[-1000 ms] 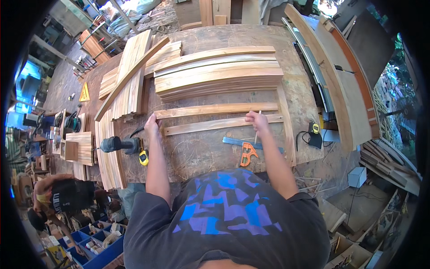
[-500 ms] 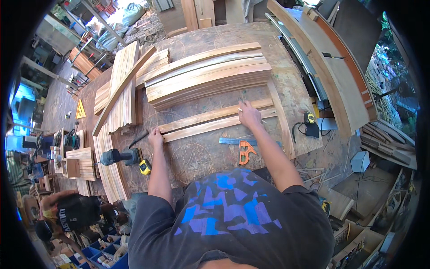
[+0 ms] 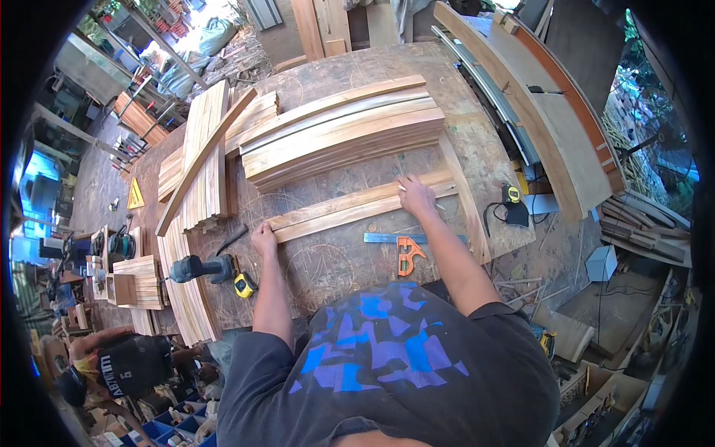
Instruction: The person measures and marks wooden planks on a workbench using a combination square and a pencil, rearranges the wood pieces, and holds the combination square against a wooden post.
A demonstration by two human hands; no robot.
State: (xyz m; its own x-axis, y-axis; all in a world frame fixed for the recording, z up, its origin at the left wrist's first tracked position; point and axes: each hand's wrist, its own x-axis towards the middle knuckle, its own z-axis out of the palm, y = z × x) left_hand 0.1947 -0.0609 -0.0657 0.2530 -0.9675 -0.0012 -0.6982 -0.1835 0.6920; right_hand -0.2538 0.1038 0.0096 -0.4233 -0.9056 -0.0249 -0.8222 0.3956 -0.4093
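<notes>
Two long wooden strips (image 3: 339, 211) lie side by side on the workbench (image 3: 320, 272), their long edges together. My left hand (image 3: 264, 240) is closed round their left ends. Near the right ends, my right hand (image 3: 418, 197) grips the strips from above with bent fingers; a thin, pale, pencil-like stick shows at its fingers. A crosswise wooden strip (image 3: 463, 195) lies by the right ends. Closer to me, below the strips, is a combination square with an orange head (image 3: 407, 258) and a steel blade. Past them rests a stack of wooden boards (image 3: 342, 141).
A cordless drill (image 3: 201, 270) and a yellow tape measure (image 3: 243, 284) sit left of my left arm. Another tape measure (image 3: 511, 195) is at the bench's right. More boards (image 3: 205, 149) are piled at left. A co-worker (image 3: 126, 365) bends at lower left; curved panels (image 3: 536, 112) stand at right.
The gap between the two strips has closed; the nearer and farther strips now lie together. My left hand has shifted slightly nearer to me, and my right hand stays in about the same place.
</notes>
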